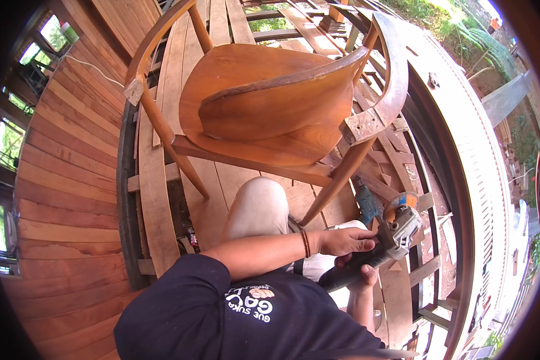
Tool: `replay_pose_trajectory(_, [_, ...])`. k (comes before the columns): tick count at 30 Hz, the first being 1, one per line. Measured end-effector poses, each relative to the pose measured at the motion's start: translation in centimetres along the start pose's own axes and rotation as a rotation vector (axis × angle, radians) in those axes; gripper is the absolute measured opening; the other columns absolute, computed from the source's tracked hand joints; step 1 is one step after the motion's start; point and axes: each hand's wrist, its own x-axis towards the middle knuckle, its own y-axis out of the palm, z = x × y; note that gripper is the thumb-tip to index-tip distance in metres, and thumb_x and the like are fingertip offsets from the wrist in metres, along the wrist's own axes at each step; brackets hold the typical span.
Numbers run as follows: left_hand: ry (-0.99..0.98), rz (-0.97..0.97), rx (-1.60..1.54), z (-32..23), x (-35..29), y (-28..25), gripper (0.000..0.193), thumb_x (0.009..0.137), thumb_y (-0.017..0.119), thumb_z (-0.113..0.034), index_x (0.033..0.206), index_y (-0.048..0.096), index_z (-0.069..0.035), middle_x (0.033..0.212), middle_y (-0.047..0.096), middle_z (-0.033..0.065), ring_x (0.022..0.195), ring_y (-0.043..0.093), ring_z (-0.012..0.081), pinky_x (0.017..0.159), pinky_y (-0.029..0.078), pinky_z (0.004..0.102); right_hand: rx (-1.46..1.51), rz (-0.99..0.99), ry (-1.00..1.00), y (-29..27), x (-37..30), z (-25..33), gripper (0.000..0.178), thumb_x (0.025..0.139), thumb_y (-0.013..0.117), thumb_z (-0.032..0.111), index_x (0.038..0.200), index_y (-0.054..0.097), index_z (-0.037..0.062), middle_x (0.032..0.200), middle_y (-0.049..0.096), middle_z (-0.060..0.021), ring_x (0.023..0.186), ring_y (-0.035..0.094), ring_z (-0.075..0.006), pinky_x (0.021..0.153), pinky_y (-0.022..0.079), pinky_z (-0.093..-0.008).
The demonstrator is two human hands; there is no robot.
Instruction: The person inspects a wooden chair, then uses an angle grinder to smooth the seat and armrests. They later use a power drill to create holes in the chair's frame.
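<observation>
Currently, grinder (383,253) at four o'clock, slanting through the grip: right hand (362,293) wrapped round its body; left hand (344,242) against its neck, closure unclear; disc (400,204) beyond, toward one o'clock.

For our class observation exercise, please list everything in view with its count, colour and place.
Chair: 1, orange-brown, before the knees
Angle grinder: 1, grey and black, lower right
Disc: 1, orange-brown, at the grinder's head
Power tool: 1, blue, beyond the grinder
Planks: several, brown, around the chair
Boards: many, reddish-brown, left
Windows: several, bright, far left
Plants: several, green, upper right
Bracelet: 1, brown, left wrist
T-shirt: 1, dark, bottom
Trousers: 1 pair, pale, lower centre
Left hand: 1, bare, on the grinder
Right hand: 1, bare, holding its handle
</observation>
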Motion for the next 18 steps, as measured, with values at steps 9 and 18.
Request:
replay_pose_trajectory(9, [0.156, 0.036, -0.085, 2.5, 0.4, -0.6, 0.064, 0.098, 0.053, -0.053, 0.139, 0.049, -0.005, 0.108, 0.062, 0.0018, 0.085, 0.06, 0.0068, 0.069, 0.051, 0.0237, -0.208, 0.039, -0.051, 2.1, 0.4, 0.5, 0.062, 0.071, 0.073, 0.045, 0.106, 0.057, -0.0035, 0.088, 0.063, -0.0149, 0.077, 0.065, -0.0269, 0.065, 0.056, -0.0368])
replay_pose_trajectory(18, [0.411, -0.117, 0.048, 3.0, 1.1, 1.3, 0.065, 0.096, 0.049, -0.062, 0.108, 0.062, 0.0, 0.096, 0.061, -0.0006, 0.094, 0.053, 0.0088, 0.084, 0.045, 0.0275, -0.113, -0.042, -0.18, 0.7, -0.2, -1.9, 0.085, 0.075, 0.07, 0.048, 0.138, 0.038, 0.0007, 0.113, 0.054, -0.0185, 0.102, 0.06, -0.032, 0.088, 0.052, -0.0421])
